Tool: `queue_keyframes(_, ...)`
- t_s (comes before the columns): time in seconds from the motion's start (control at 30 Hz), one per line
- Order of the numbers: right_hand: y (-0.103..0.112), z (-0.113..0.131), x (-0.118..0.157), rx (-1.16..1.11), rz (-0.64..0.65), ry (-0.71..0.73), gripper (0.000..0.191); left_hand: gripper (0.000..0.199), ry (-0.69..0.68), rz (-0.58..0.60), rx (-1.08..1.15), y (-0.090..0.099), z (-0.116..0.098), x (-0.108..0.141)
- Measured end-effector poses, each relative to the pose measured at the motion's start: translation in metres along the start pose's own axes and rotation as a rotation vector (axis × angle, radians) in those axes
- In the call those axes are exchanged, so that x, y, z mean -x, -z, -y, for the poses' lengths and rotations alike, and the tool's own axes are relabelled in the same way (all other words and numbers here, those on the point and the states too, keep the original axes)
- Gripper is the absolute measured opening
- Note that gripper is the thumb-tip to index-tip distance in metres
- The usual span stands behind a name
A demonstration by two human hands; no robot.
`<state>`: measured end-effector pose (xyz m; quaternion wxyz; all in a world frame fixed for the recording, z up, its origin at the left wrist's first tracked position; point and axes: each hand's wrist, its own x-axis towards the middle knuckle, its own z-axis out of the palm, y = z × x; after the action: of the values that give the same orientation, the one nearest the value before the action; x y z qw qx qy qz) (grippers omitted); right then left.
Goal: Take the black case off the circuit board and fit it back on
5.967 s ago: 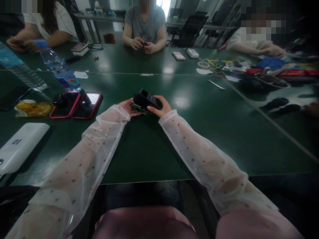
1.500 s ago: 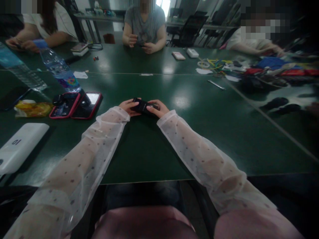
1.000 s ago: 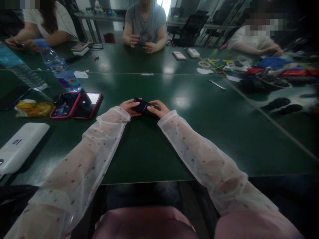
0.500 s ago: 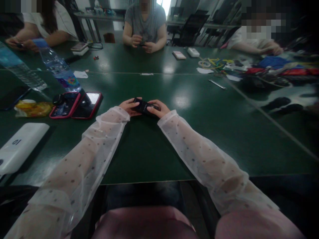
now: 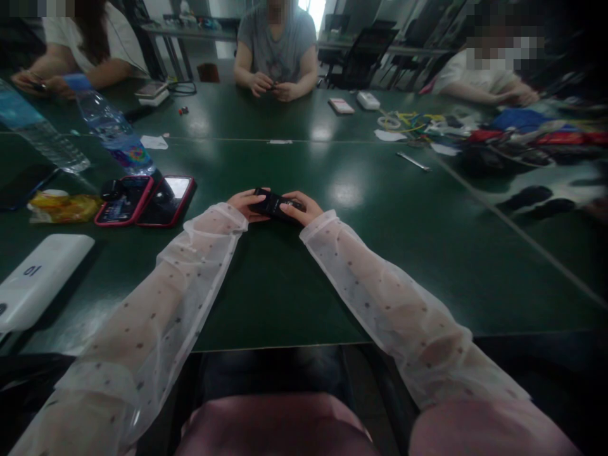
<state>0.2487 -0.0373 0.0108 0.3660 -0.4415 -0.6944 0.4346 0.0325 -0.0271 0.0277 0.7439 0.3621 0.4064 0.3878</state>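
A small black rectangular device point(image 5: 274, 204) with tiny light markings is held between my two hands, just above or resting on the green table point(image 5: 280, 285); I cannot tell which. My left hand point(image 5: 247, 204) grips its left end, thumb on top and fingers beneath. At the right end, my right hand point(image 5: 304, 208) closes round it with the thumb pressed on the upper face. What kind of device it is does not show clearly. Sheer white dotted sleeves cover both my forearms.
Left of my hands lie two red-cased phones point(image 5: 166, 201), a yellow packet point(image 5: 66, 208) and a white power bank point(image 5: 45, 278). Water bottles point(image 5: 111, 130) stand behind them. A wrench point(image 5: 413, 161) and a cable pile point(image 5: 418, 123) lie to the right. Several people sit opposite.
My hands and the black device stay almost still. Across the table, the middle person's hands have shifted slightly around a small dark object.
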Motion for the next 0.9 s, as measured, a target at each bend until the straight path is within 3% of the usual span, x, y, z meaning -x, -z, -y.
queue_keyframes(0.53, -0.001, -0.007, -0.002, 0.023, -0.011, 0.020, 0.066, 0.032, -0.006, 0.074, -0.003, 0.010, 0.005, -0.006)
queue_keyframes(0.9, -0.001, -0.006, -0.001, 0.021, -0.013, 0.018, 0.063, 0.029, -0.025, 0.068, 0.009, 0.006, 0.004, -0.002)
